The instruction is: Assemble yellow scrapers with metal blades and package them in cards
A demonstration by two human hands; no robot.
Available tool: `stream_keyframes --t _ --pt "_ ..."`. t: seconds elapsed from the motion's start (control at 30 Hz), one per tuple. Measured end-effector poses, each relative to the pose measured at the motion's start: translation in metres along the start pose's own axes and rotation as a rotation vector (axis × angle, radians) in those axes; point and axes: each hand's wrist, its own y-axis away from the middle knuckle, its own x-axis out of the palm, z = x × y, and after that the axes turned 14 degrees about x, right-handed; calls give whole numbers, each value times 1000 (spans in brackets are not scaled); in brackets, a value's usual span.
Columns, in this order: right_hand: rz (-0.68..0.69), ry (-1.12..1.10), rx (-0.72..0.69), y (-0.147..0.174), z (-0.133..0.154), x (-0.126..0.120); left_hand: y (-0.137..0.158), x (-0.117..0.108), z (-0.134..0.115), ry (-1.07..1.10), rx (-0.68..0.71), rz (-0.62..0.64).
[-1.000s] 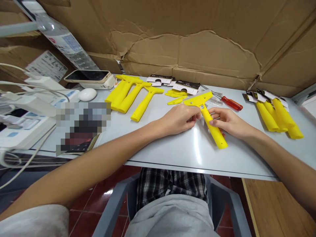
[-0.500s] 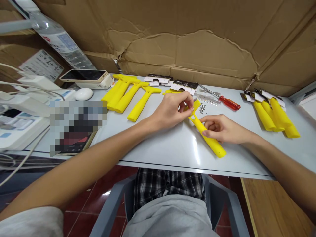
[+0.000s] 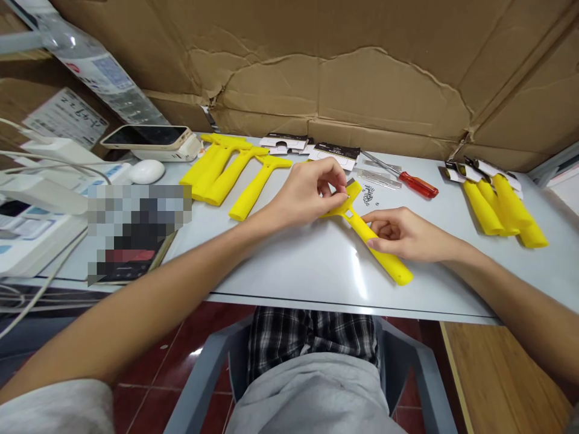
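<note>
A yellow plastic scraper (image 3: 384, 258) lies at a slant above the tabletop, its wide head pointing away from me. My right hand (image 3: 398, 234) is closed around the handle, thumb on the near side. My left hand (image 3: 316, 188) pinches thumb and forefinger together right at the scraper's head; a tiny speck shows at the fingertips, too small to make out. That hand covers part of the head. Just beyond the scraper sits a small pile of screws (image 3: 368, 195). Flat metal blades (image 3: 377, 179) lie behind the pile, beside a screwdriver (image 3: 418, 184) with a red handle.
Several yellow scrapers (image 3: 219, 175) are lined up at the left; more, with black-and-white cards (image 3: 488, 172), lie at the right. Other cards (image 3: 335, 155) rest along the cardboard wall (image 3: 389, 102). A phone (image 3: 147, 137), white mouse (image 3: 147, 172) and power strips (image 3: 36, 241) crowd the left.
The left hand has shifted slightly left and down at the scraper's head, so more of the head shows. My right hand keeps its hold on the handle. The view has moved a little.
</note>
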Motion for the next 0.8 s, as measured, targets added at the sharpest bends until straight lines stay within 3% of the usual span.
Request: stream_keyframes --t 0.43,0.8 --pt "46 71 -26 5 4 -3 1 2 -5 -25 -73 29" --pt "30 76 -36 6 5 -2 -2 1 -5 113 -399 -50"
